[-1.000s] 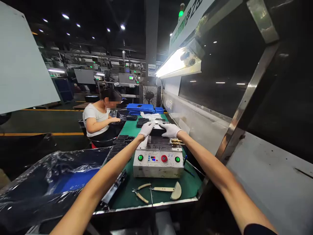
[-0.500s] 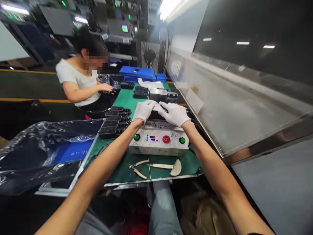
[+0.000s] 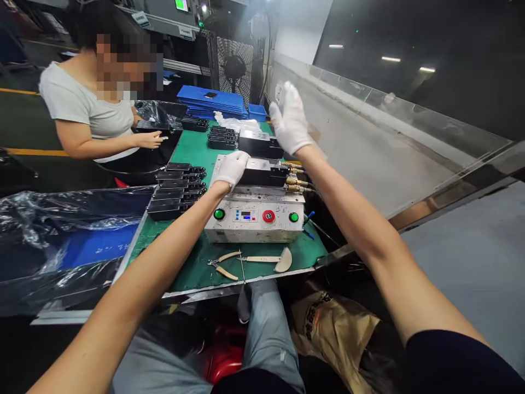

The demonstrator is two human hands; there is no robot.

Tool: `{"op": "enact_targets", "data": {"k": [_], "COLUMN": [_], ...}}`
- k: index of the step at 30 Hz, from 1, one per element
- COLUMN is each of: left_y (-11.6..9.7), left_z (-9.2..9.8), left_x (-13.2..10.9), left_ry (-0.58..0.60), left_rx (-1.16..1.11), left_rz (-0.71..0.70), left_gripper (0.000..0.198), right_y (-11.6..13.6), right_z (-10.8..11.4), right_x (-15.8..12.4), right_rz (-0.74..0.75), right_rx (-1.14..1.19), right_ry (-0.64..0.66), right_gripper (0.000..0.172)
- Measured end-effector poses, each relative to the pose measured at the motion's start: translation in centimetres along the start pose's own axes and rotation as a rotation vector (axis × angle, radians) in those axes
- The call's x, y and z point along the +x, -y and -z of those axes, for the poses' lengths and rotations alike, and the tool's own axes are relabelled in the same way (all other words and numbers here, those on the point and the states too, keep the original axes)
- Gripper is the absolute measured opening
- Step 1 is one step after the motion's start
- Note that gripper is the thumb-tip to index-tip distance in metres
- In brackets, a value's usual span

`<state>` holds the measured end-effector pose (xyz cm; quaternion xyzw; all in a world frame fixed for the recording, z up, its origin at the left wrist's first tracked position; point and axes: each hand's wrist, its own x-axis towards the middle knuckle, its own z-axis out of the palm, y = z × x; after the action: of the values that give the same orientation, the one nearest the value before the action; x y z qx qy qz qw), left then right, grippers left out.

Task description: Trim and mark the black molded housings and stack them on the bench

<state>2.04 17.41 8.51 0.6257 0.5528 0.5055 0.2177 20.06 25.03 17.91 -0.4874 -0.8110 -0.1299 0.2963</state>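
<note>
My left hand (image 3: 232, 168), in a white glove, is closed on the left end of a black block (image 3: 262, 176) with a silver top. That block lies on a white control box (image 3: 254, 232) with green and red buttons and a small display. Brass connectors (image 3: 296, 180) with cables sit at the block's right end. My right hand (image 3: 290, 119), also gloved, is raised above and to the right of the block, holding nothing, its fingers up and the thumb apart. Another black block (image 3: 258, 145) lies just behind.
Several black parts (image 3: 176, 189) lie left of the box on the green table (image 3: 191, 150). Cutters (image 3: 223, 265) and a wooden-handled tool (image 3: 266, 259) lie in front. A person (image 3: 94, 126) works at the left; blue sheets (image 3: 211, 101) and a fan (image 3: 234, 68) stand behind.
My right hand has left the block and risen up and to the right, uncovering the brass connectors. My left hand stays at the block's left end. The view has shifted.
</note>
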Motion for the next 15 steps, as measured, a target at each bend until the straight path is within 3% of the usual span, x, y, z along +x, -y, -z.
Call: {"op": "enact_targets", "data": {"k": [3, 6, 11, 13, 15], "left_y": [0.2, 0.3, -0.9, -2.3, -3.7], "left_z": [-0.1, -0.3, 0.6, 1.4, 1.7], "left_x": [0.2, 0.1, 0.6, 1.7, 3.2], "left_ry": [0.010, 0.017, -0.009, -0.111, -0.256], "left_rx": [0.005, 0.037, 0.183, 0.259, 0.311], "left_rz": [-0.003, 0.008, 0.071, 0.091, 0.080], "left_gripper": [0.029, 0.030, 0.024, 0.022, 0.035], "right_y": [0.5, 0.8, 1.4, 1.6, 1.6], "right_z": [-3.5, -5.1, -3.6, -3.1, -3.0], "right_x": [-1.1, -2.8, -3.4, -3.3, -3.3], "right_rz": [-0.027, -0.040, -0.045, -0.035, -0.028], "right_rx": [-0.031, -0.045, -0.038, -0.033, -0.021], "right_ry": [0.197, 0.265, 0.264, 0.262, 0.263], "right_gripper": [0.080, 0.082, 0.079, 0.077, 0.075]}}
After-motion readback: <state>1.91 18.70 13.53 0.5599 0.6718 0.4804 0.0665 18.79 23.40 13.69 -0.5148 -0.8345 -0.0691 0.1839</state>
